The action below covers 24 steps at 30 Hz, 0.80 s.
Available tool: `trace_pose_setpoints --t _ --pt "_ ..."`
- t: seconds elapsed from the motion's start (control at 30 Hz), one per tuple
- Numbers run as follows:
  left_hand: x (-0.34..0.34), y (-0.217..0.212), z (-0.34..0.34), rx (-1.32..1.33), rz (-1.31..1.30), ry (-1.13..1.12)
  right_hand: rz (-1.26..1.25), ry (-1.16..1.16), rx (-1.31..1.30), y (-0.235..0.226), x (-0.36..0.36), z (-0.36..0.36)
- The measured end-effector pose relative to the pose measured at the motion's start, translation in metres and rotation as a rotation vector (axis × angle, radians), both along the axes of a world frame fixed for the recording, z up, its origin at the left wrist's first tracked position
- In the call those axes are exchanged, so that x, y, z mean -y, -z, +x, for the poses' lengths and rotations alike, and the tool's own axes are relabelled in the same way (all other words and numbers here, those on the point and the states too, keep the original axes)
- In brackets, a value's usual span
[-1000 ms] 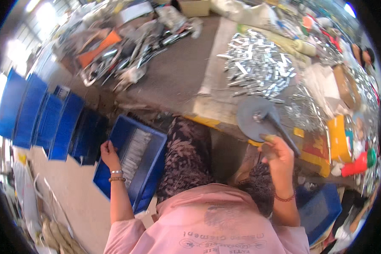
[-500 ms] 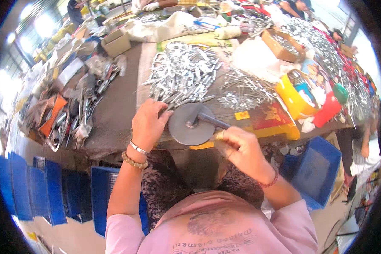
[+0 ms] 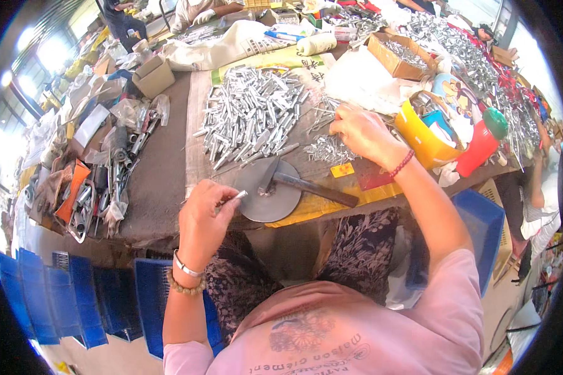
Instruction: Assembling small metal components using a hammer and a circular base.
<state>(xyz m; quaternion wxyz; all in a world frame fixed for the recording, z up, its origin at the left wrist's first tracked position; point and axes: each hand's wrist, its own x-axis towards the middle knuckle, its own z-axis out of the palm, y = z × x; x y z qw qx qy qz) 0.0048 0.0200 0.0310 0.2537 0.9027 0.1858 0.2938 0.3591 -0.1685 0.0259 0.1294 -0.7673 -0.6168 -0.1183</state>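
My left hand (image 3: 202, 211), near the table's front edge, pinches a short silver metal tube (image 3: 241, 195) between thumb and fingers. Just right of it a round grey metal disc (image 3: 256, 209) lies on the table. A hammer (image 3: 316, 189) rests on this disc, its handle pointing right and toward me. My right hand (image 3: 366, 134) reaches over a heap of thin metal pins (image 3: 329, 150). Its fingers are drawn together at the pins, and whatever they hold is too small to make out. Beyond the disc lies a large pile of silver metal tubes (image 3: 253, 112).
Tools and plastic bags crowd the left, with an orange-handled tool (image 3: 72, 190). On the right stand a cut yellow container (image 3: 424, 134), a red bottle (image 3: 478, 156) and a cardboard box (image 3: 397, 59) of metal parts. Blue crates (image 3: 153, 306) flank my legs. Other people work beyond.
My right hand has let go of the hammer, now lying on the disc, and moved up and right to the pins. My left hand has drawn back from the pile with a tube.
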Motion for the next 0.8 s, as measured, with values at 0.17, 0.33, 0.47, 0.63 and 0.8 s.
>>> trace_pose_setpoints --t 0.17,0.33,0.47,0.63,0.8 --pt "0.010 0.005 -0.006 -0.059 0.019 0.088 -0.001 -0.111 0.118 -0.008 0.001 0.003" --pt "0.012 0.013 0.000 -0.027 0.004 0.067 0.131 -0.116 0.023 -0.011 0.013 -0.035" --pt "0.011 0.016 -0.002 0.002 0.017 0.077 0.220 -0.226 -0.150 -0.018 0.016 -0.115" --pt "0.016 0.021 -0.002 0.028 0.065 0.063 0.198 -0.190 -0.140 -0.002 0.010 -0.167" --pt "0.013 0.027 -0.003 0.055 0.037 0.059 0.227 -0.213 -0.096 0.005 0.002 -0.170"
